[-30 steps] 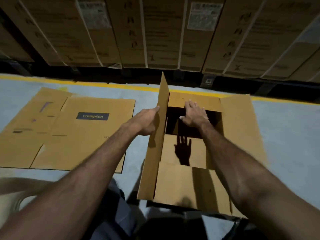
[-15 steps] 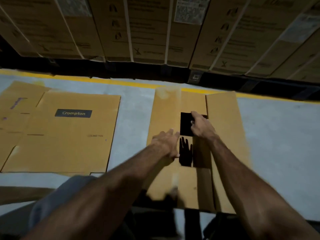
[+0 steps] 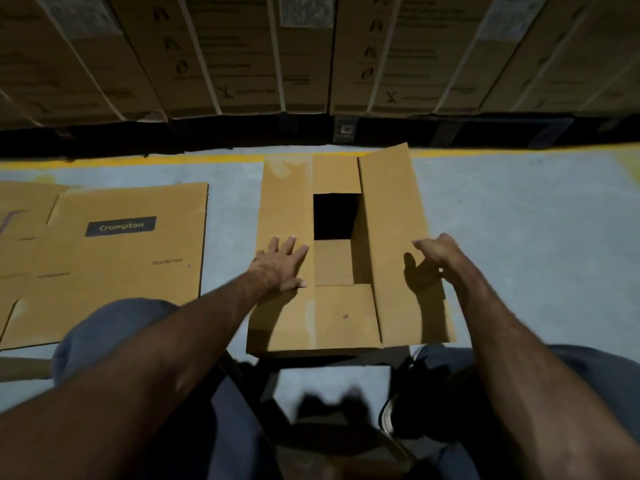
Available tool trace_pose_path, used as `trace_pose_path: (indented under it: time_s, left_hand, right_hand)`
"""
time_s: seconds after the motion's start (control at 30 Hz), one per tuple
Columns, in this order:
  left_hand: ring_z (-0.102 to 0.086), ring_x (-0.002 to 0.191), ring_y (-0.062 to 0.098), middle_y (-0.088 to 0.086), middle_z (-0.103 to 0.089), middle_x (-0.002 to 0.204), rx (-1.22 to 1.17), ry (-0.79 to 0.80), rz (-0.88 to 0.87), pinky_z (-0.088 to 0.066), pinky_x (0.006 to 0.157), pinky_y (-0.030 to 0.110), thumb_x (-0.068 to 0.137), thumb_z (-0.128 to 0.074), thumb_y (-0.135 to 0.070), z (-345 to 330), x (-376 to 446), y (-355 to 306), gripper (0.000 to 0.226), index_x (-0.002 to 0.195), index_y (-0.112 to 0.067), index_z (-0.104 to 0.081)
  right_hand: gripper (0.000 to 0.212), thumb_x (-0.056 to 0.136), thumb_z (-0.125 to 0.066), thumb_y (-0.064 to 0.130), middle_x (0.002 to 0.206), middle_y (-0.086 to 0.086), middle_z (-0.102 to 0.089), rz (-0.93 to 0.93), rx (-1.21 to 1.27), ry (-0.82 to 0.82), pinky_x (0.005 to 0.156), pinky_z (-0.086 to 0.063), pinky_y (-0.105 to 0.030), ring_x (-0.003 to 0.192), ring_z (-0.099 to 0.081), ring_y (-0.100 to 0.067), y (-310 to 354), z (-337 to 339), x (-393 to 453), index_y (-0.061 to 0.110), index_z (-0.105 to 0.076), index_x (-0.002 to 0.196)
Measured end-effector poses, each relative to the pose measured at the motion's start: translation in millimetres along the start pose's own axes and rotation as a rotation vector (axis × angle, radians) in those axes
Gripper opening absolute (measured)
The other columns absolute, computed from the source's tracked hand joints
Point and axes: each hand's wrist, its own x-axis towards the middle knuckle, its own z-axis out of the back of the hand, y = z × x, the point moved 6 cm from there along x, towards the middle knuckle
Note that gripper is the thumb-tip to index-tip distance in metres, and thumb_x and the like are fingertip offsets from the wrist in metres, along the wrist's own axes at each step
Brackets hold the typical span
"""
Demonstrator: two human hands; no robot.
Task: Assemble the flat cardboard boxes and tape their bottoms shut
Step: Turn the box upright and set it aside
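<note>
A brown cardboard box [image 3: 343, 313] stands on the grey floor in front of me, its flaps facing up. The left long flap lies folded flat, and my left hand [image 3: 282, 263] presses on it with spread, straight fingers. The right long flap [image 3: 391, 216] still slants upward. My right hand [image 3: 438, 252] hovers at that flap's outer side with loosely curled fingers; it holds nothing. Between the two short flaps a dark gap [image 3: 336, 216] shows the box's inside.
A flat unfolded box [image 3: 114, 265] printed "Crompton" lies on the floor to the left. Strapped cartons [image 3: 311, 53] are stacked along the back behind a yellow floor line [image 3: 138, 161]. My knees and a dark shoe [image 3: 398, 410] are near the bottom edge.
The left long flap went from standing upright to lying flat under my left hand. My right hand left the box's inside and moved out to the right flap.
</note>
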Motion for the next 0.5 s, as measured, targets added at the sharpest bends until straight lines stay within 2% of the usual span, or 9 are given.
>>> trace_pose_path:
  time_s: [0.07, 0.13, 0.17, 0.27, 0.3, 0.37, 0.43, 0.5]
  left_hand:
    - [0.001, 0.157, 0.044, 0.004, 0.012, 0.174, -0.017, 0.000, -0.007, -0.026, 0.119, 0.069, 0.090, -0.060, -0.072, 0, 1, 2, 0.105, 0.166, -0.036, 0.003]
    - [0.003, 0.158, 0.044, 0.005, 0.013, 0.174, -0.037, -0.004, -0.008, -0.024, 0.118, 0.072, 0.089, -0.060, -0.074, -1, 3, 4, 0.106, 0.165, -0.039, 0.004]
    - [0.005, 0.158, 0.043, 0.004, 0.015, 0.174, -0.055, -0.005, -0.004, -0.023, 0.118, 0.074, 0.088, -0.061, -0.075, -1, 3, 5, 0.106, 0.165, -0.041, 0.004]
    - [0.012, 0.158, 0.040, 0.004, 0.019, 0.173, -0.148, -0.019, 0.040, -0.018, 0.118, 0.077, 0.082, -0.065, -0.078, -3, 4, 12, 0.114, 0.164, -0.043, 0.005]
    - [0.014, 0.158, 0.039, 0.004, 0.020, 0.173, -0.189, -0.026, 0.058, -0.017, 0.119, 0.076, 0.079, -0.067, -0.079, -4, 5, 14, 0.117, 0.164, -0.043, 0.006]
    - [0.016, 0.158, 0.040, 0.005, 0.021, 0.173, -0.260, -0.034, 0.090, -0.016, 0.120, 0.073, 0.076, -0.069, -0.081, -6, 4, 18, 0.122, 0.164, -0.044, 0.007]
    - [0.017, 0.157, 0.041, 0.008, 0.022, 0.172, -0.297, -0.035, 0.112, -0.017, 0.122, 0.069, 0.074, -0.069, -0.082, -8, 2, 21, 0.125, 0.164, -0.043, 0.008]
    - [0.019, 0.156, 0.043, 0.011, 0.024, 0.171, -0.329, -0.028, 0.131, -0.016, 0.122, 0.067, 0.074, -0.070, -0.082, -9, 0, 23, 0.127, 0.164, -0.043, 0.010]
  right_hand:
    - [0.049, 0.099, -0.066, 0.040, 0.126, -0.021, -0.068, 0.016, 0.140, -0.018, 0.102, -0.054, -0.050, 0.116, -0.065, -0.041, 4, 3, -5, 0.000, -0.065, 0.128]
    - [0.036, 0.098, -0.064, 0.036, 0.107, -0.014, -0.076, 0.092, 0.285, -0.048, 0.091, -0.059, -0.044, 0.099, -0.071, -0.036, 20, 3, -15, 0.006, -0.077, 0.111]
    - [0.028, 0.097, -0.064, 0.031, 0.102, -0.008, -0.077, 0.135, 0.379, -0.011, 0.085, -0.060, -0.041, 0.093, -0.072, -0.032, 30, -2, -21, 0.010, -0.079, 0.106]
    - [0.013, 0.097, -0.061, 0.023, 0.107, -0.003, -0.078, 0.240, 0.514, 0.116, 0.070, -0.056, -0.033, 0.096, -0.075, -0.025, 56, -30, -39, 0.021, -0.074, 0.095]
    - [0.011, 0.095, -0.061, 0.023, 0.109, -0.002, -0.078, 0.286, 0.491, 0.138, 0.071, -0.054, -0.032, 0.100, -0.075, -0.025, 62, -42, -45, 0.023, -0.072, 0.095]
    - [0.016, 0.096, -0.063, 0.027, 0.116, -0.001, -0.077, 0.407, 0.300, 0.156, 0.089, -0.056, -0.036, 0.110, -0.072, -0.024, 71, -74, -52, 0.025, -0.076, 0.106]
    - [0.028, 0.100, -0.064, 0.029, 0.135, -0.004, -0.070, 0.551, -0.021, 0.221, 0.106, -0.050, -0.037, 0.125, -0.064, -0.025, 74, -115, -63, 0.021, -0.072, 0.126]
    - [0.046, 0.100, -0.066, 0.036, 0.162, -0.004, -0.045, 0.676, -0.408, 0.282, 0.118, -0.039, -0.047, 0.145, -0.044, -0.027, 64, -157, -75, 0.021, -0.058, 0.143]
